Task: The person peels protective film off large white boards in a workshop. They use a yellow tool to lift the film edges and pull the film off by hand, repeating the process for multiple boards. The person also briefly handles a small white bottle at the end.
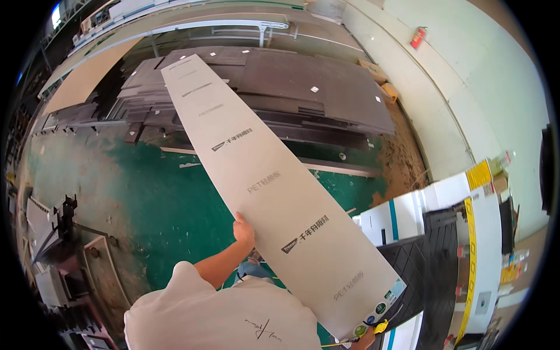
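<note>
Pale grey and long, the board [274, 192] ran from near the person's chest out over the green floor [157, 204], its far end reaching above the stack of dark sheets [303, 87]. The left hand [243, 230] was closed on the board's left edge about a third of the way up, thumb on top and fingers hidden under the rim. The right hand [366, 340] showed only as a sliver at the lower corner of the board, beside the round stickers and a yellow object [381, 326]; whether it was spread or clenched could not be told.

Carried like this, a long thin panel would likely sag and swing, so a steady grip on both long edges and a level, slow turn seemed the sound way to handle it, with an eye kept on the far tip.

To the right stood a white machine [443, 198] with a black ribbed mat [431, 262] and a yellow strip [470, 256], close to the board's right edge and the likeliest thing to be clipped. Sawdust [402, 157] lay heaped along the pale wall [466, 87]. A tan sheet [87, 73] rested at the far left, and dark metal frames [58, 233] stood at the left side, well apart from the board.
</note>
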{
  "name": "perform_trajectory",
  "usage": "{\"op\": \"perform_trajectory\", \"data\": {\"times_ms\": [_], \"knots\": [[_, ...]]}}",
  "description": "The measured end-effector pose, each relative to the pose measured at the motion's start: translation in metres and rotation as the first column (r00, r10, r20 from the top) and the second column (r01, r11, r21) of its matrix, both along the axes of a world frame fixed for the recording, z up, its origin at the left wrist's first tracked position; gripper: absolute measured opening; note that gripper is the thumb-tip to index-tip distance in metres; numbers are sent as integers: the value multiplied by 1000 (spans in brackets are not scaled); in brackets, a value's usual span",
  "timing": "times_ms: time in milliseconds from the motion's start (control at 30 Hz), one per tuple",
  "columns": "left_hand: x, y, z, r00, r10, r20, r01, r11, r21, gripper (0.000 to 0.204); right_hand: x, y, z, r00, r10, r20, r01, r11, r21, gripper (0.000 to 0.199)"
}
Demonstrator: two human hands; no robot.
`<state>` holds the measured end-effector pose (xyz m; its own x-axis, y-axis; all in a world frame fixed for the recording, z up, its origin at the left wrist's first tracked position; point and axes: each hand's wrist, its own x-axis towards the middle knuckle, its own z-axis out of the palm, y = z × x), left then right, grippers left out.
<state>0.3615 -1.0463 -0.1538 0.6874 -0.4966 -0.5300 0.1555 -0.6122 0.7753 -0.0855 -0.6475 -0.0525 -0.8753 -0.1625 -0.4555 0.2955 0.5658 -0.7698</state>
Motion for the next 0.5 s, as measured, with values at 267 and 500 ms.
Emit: {"op": "perform_trajectory", "data": {"times_ms": [267, 500], "knots": [[-76, 112, -7, 986, -133, -104, 128, 991, -50, 82, -116, 137, -65, 998, -66, 16, 68, 947, -313, 41], [-116, 203, 13, 783, -301, -545, 298, 950, -96, 57, -202, 227, -48, 992, -128, -8, 125, 974, -187, 33]]}}
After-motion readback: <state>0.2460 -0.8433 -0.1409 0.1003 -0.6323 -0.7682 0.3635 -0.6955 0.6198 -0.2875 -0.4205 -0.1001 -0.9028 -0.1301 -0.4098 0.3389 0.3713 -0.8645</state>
